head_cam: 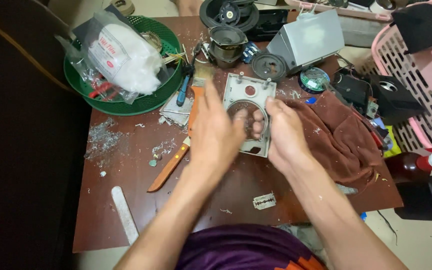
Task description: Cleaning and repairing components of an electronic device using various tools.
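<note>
My left hand and my right hand both grip a grey plastic panel with a large round hole, held tilted over the middle of a brown table. The fingers of both hands reach through or curl around the round opening. A knife with an orange wooden handle lies just left of my left hand, partly under it. A brown cloth lies to the right of my right hand.
A green basket holding a plastic bag of white stuffing sits at back left. Speaker parts and a grey housing stand behind. A razor blade and a flat white stick lie near the front. A pink basket stands at right.
</note>
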